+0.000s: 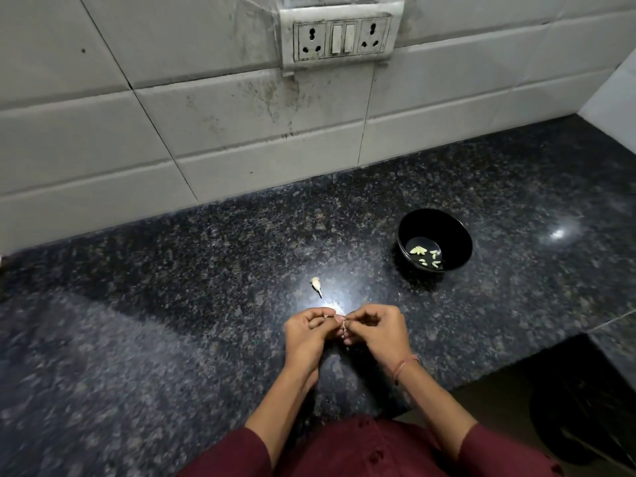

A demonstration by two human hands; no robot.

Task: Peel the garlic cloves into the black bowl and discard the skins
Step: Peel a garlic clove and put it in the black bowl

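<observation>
Dark speckled stone worktop (172,304), glossy, backed by stained white wall tiles (223,108) with a grimy socket panel (339,37) set into them. Person stands at the near edge, maroon sleeves (241,452) low in view, a red thread (404,364) round the right wrist. Both hands are held together just above the worktop, knuckles up and fingers curled inward. The left hand (306,339) and right hand (378,335) meet at the fingertips, pinching a small garlic piece (344,327) between them. Only a pale sliver of it shows, running roughly up and down between the fingertips; whether that is clove or skin cannot be told. One loose unpeeled clove (316,285) lies on the worktop just beyond the hands and apart from them. Its long axis is slanted, the fat end away toward the wall and the thin tail pointing back toward the person and slightly right. The black bowl (447,228) sits upright farther off to the right, well clear of the hands. Several peeled cloves (426,256), pale yellow-green, lie scattered on its bottom at mixed angles. A dark round shape (578,425) sits below the worktop edge at right, too dim to identify.
</observation>
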